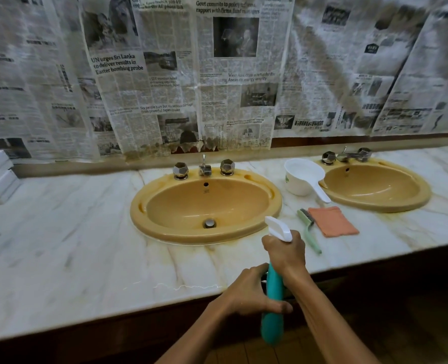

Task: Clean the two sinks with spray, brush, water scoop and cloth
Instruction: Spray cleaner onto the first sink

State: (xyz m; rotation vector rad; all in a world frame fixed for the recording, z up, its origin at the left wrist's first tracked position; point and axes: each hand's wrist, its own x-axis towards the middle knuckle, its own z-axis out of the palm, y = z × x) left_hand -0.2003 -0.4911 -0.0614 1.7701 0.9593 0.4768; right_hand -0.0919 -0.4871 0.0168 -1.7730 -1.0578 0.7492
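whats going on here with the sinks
A person holds a teal spray bottle in both hands: the right hand grips its neck below the white nozzle, the left hand holds the body. The nozzle points toward the near sink. The brush, orange cloth and white water scoop lie on the marble counter between the two sinks.

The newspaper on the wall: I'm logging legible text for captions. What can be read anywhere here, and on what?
All on the newspaper sheets:
"UN urges Sri Lanka to deliver results in Easter bombing probe"
"Govt commits to policy reforms, rapport with firms, fund managers"
"West Asia crisis a reminder for Asean on energy security"
"Six people hurt but no serious damage from powerful Japan quake"
Body text and right-hand sheets: too blurred.
Green mark on the water scoop: unreadable.
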